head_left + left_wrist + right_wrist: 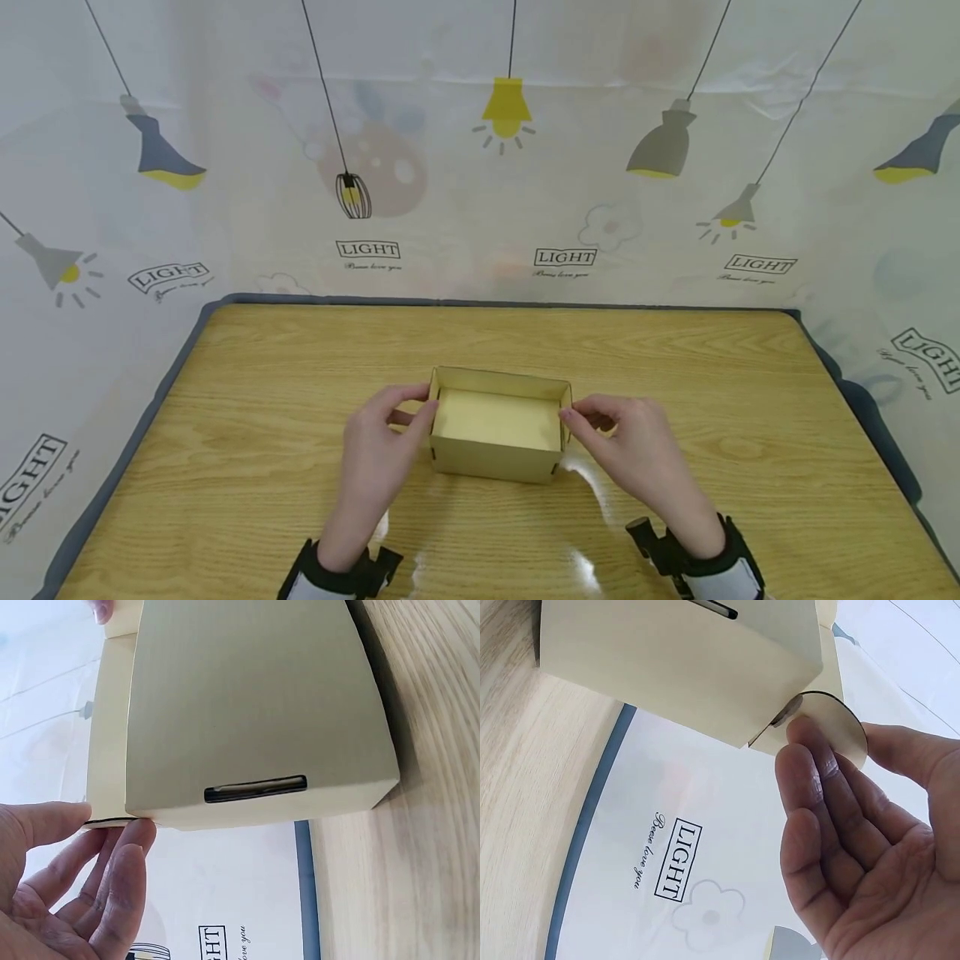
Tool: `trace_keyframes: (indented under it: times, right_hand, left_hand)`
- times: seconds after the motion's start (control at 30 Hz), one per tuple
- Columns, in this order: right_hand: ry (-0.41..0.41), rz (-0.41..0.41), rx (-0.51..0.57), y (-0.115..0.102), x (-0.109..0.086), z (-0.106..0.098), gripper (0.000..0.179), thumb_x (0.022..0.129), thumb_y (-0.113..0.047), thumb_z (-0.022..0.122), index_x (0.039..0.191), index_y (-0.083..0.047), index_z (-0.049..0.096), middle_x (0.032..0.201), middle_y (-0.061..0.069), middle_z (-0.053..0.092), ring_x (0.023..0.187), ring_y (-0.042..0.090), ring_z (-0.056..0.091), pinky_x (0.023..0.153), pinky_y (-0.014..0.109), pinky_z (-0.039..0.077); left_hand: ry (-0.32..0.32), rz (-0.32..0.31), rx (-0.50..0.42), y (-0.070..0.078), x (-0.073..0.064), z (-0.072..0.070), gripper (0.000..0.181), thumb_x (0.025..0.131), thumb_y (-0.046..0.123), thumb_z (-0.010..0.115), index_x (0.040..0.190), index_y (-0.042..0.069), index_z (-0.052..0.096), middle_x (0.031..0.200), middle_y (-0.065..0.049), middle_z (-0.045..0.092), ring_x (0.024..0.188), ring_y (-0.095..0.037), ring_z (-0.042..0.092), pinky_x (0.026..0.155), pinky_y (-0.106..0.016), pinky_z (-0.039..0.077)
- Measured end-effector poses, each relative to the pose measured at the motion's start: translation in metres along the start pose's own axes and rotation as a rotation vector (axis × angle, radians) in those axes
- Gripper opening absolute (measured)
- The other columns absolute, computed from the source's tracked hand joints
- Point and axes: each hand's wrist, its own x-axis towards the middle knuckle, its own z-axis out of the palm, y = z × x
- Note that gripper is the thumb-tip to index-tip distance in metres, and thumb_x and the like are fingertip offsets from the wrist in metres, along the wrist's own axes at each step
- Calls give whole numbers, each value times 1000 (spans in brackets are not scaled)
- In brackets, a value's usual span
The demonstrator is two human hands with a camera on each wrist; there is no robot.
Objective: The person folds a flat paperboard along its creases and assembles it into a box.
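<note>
An open-topped, pale yellow cardboard box (495, 460) sits on the table in front of me, its inside showing bare. My left hand (378, 446) pinches the upper edge of the box's left end between thumb and fingers. At the other end, my right hand (641, 437) pinches a curved cardboard flap (831, 726) with thumb and fingertips; the flap bends outward from the box's side. In the left wrist view, a dark-edged slot (256, 788) shows low on the front wall near the left corner.
The wood-grain table (300, 350) extends around the box on all sides. Behind and beside it hangs a white sheet (465, 208) printed with lamps and lettering. A dark blue-grey edge (525, 304) runs along the table's far side.
</note>
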Motion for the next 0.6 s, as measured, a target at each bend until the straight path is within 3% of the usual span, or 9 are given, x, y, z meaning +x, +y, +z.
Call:
trace_keyframes:
  times: [0.6]
  right_hand:
    - [12, -22, 15, -1, 0, 1, 11, 96, -18, 77, 88, -13, 83, 83, -3, 82, 72, 7, 72, 69, 27, 61]
  left_hand:
    - [12, 12, -11, 1, 1, 0, 18, 95, 12, 78, 112, 10, 83, 105, -9, 81, 80, -20, 75, 58, -16, 56]
